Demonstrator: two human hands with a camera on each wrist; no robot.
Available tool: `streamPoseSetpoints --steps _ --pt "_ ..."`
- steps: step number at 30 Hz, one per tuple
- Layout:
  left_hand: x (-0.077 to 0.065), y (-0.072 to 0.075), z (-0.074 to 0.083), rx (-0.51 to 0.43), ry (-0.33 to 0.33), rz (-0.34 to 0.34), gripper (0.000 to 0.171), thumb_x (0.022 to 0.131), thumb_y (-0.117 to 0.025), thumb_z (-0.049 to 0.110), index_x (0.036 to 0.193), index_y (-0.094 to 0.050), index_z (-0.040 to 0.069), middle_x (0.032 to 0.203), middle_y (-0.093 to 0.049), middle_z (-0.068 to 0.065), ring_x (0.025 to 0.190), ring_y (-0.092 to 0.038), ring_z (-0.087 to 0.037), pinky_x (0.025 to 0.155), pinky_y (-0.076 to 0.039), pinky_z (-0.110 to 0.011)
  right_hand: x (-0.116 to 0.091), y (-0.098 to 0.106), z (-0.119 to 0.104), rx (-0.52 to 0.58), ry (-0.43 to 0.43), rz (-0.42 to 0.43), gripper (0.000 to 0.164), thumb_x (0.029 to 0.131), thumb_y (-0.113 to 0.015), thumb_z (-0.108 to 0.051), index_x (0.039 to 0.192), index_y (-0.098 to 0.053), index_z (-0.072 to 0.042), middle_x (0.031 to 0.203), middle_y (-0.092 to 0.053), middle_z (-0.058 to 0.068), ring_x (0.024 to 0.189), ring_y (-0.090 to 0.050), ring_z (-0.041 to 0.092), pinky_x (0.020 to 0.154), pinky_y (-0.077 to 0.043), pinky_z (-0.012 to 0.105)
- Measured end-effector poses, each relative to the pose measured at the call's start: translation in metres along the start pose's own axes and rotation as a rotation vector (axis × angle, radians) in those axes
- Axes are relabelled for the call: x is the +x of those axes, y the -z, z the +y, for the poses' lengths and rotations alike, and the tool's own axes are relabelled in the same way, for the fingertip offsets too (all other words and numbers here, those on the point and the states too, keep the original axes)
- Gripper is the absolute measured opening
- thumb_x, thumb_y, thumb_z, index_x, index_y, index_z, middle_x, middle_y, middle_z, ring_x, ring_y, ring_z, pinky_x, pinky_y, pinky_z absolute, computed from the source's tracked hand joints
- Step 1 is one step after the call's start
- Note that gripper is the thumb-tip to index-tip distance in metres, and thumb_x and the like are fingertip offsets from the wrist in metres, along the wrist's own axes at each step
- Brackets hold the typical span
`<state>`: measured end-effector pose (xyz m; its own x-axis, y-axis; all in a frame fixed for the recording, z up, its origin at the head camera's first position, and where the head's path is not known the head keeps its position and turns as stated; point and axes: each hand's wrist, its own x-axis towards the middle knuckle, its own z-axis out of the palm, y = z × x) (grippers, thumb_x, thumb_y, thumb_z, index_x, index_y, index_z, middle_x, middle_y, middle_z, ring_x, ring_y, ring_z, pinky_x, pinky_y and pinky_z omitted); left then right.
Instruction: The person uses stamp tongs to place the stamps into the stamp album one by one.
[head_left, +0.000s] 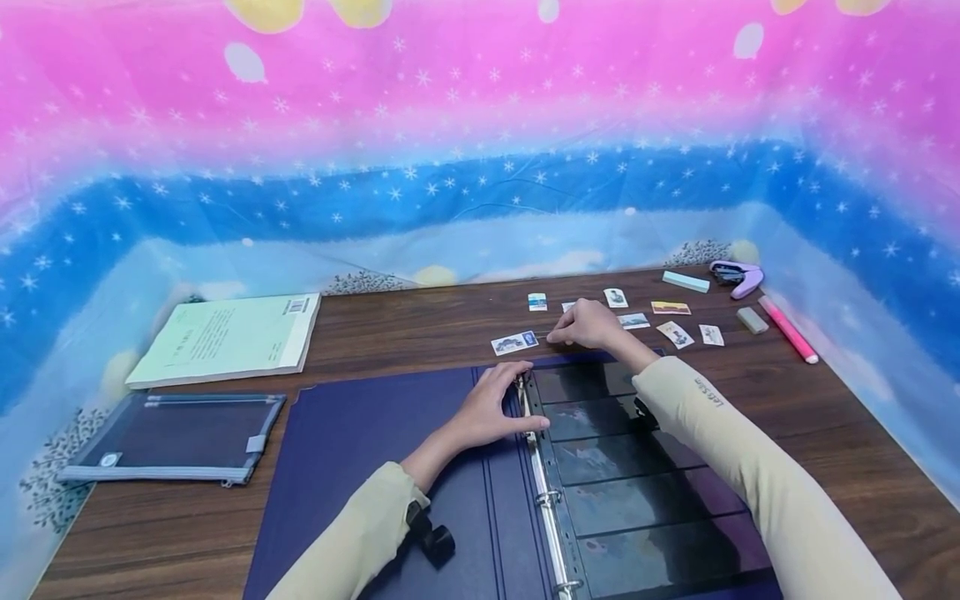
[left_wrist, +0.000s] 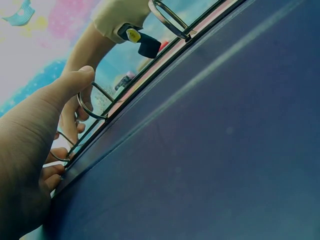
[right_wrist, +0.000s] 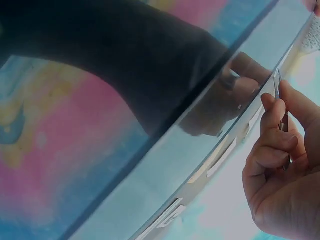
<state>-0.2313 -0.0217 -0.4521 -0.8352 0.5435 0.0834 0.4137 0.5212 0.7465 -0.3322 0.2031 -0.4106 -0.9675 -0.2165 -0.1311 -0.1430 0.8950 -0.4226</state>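
My right hand (head_left: 587,325) pinches a pair of slim metal tweezers (right_wrist: 278,90) between thumb and fingers, just beyond the album's top edge. The tweezer tips point left toward a stamp (head_left: 514,342) with a blue end, lying on the table. My left hand (head_left: 491,406) rests at the top of the ring binder (head_left: 390,450), thumb spread across the metal ring spine, fingers at the upper edge. Open rings (left_wrist: 90,102) rise beside that thumb in the left wrist view. On the binder's right side lies a black-backed page of clear pockets (head_left: 622,458), partly under my right sleeve.
Several stamps (head_left: 676,335) lie scattered behind the binder. At the right are an eraser (head_left: 752,321), a pink marker (head_left: 789,330), a purple stapler (head_left: 738,277) and a light-blue box (head_left: 686,282). A green book (head_left: 225,337) and a zip pouch (head_left: 180,437) lie left.
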Motion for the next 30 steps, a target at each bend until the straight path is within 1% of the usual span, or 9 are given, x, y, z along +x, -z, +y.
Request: streamPoseSetpoints --steps 3,7,10,16,21,26,30 --pt "0.0 0.0 0.0 -0.004 -0.003 0.0 0.082 0.075 -0.07 0.052 0.144 -0.031 0.027 0.147 -0.036 0.0 0.135 -0.034 -0.024 0.104 -0.034 -0.052 0.001 -0.001 0.0 -0.013 -0.008 -0.009 0.023 0.085 -0.065 -0.037 0.088 -0.076 -0.017 0.071 -0.071 0.001 0.059 -0.056 0.013 0.058 -0.04 0.026" --pt "0.0 0.0 0.0 -0.003 -0.006 0.003 0.082 0.075 -0.07 0.052 0.144 -0.031 0.027 0.147 -0.035 0.001 0.134 -0.034 -0.024 0.104 -0.034 -0.052 0.002 0.0 -0.002 -0.021 -0.022 -0.024 0.023 0.085 -0.064 -0.037 0.086 -0.076 -0.017 0.066 -0.069 0.0 0.049 -0.047 0.012 0.049 -0.034 0.025" --pt "0.0 0.0 0.0 0.001 -0.007 0.007 0.082 0.075 -0.07 0.053 0.144 -0.032 0.028 0.149 -0.034 0.001 0.135 -0.033 -0.025 0.104 -0.034 -0.053 0.003 0.002 -0.004 -0.031 -0.031 -0.029 0.023 0.086 -0.064 -0.037 0.085 -0.076 -0.017 0.063 -0.066 0.0 0.045 -0.042 0.01 0.046 -0.032 0.023" --pt "-0.001 0.001 0.001 -0.014 0.009 0.0 0.082 0.075 -0.07 0.051 0.144 -0.031 0.028 0.152 -0.029 0.0 0.139 -0.028 -0.027 0.106 -0.031 -0.055 0.002 0.005 -0.009 -0.064 -0.029 -0.043 0.022 0.086 -0.064 -0.036 0.086 -0.076 -0.018 0.063 -0.066 -0.001 0.043 -0.04 0.009 0.044 -0.031 0.023" --pt "-0.001 0.001 0.001 -0.011 0.008 -0.008 0.081 0.076 -0.07 0.051 0.144 -0.031 0.028 0.151 -0.03 -0.001 0.139 -0.029 -0.027 0.105 -0.032 -0.054 0.002 0.006 -0.011 -0.07 -0.026 -0.051 0.021 0.086 -0.064 -0.034 0.085 -0.076 -0.017 0.065 -0.068 0.0 0.043 -0.039 0.01 0.045 -0.03 0.023" --pt "-0.001 0.002 0.001 -0.013 0.011 -0.004 0.081 0.076 -0.07 0.05 0.144 -0.031 0.028 0.15 -0.032 0.0 0.138 -0.03 -0.026 0.105 -0.032 -0.054 0.003 0.005 -0.008 -0.039 -0.004 -0.035 0.022 0.087 -0.063 -0.034 0.087 -0.075 -0.016 0.067 -0.069 0.001 0.039 -0.037 0.009 0.042 -0.029 0.023" --pt "-0.001 0.002 0.0 -0.015 0.011 -0.003 0.081 0.076 -0.071 0.049 0.144 -0.031 0.029 0.15 -0.032 0.0 0.137 -0.031 -0.026 0.105 -0.033 -0.054 0.003 0.004 -0.004 0.038 -0.014 -0.011 0.023 0.087 -0.063 -0.035 0.088 -0.076 -0.016 0.067 -0.069 0.001 0.04 -0.037 0.009 0.043 -0.031 0.024"
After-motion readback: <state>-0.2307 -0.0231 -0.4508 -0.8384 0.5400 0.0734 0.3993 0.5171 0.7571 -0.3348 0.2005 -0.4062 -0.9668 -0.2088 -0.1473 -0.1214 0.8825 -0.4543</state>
